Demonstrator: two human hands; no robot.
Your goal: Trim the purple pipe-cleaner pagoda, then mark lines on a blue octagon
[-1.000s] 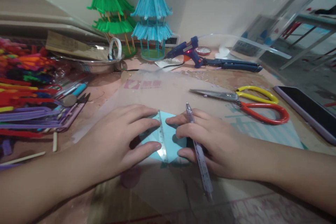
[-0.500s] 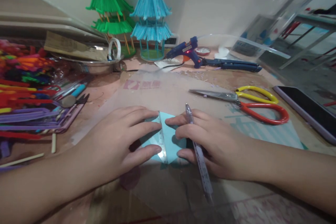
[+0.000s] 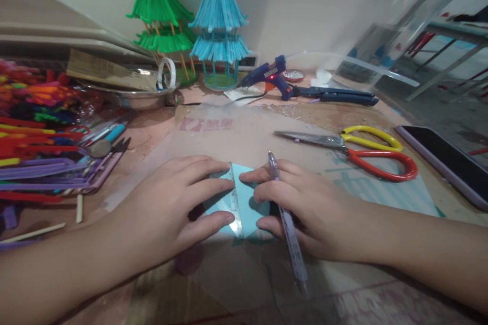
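Note:
A piece of light blue paper [image 3: 249,203] lies on the board between my two hands. Across it runs a clear ruler [image 3: 235,208], pointing away from me. My left hand [image 3: 190,193] has its fingers spread, and its fingertips press on the ruler and the paper's left part. A ballpoint pen [image 3: 290,236] is tucked between the fingers of my right hand [image 3: 301,203], its tip pointing away from me. The fingertips of that same hand rest on the right part of the paper. Both hands hide the paper's side edges.
Scissors [image 3: 375,155] and a phone [image 3: 446,165] lie to the right. Behind stand a glue gun [image 3: 267,75] and green [image 3: 160,10] and blue [image 3: 219,15] pipe-cleaner pavilions. At left are a metal bowl [image 3: 137,99], pliers [image 3: 121,146] and several colourful pipe cleaners [image 3: 34,162].
Hardly anything differs. The view has shifted very slightly, while both hands, the ruler, the paper and the pen keep their places.

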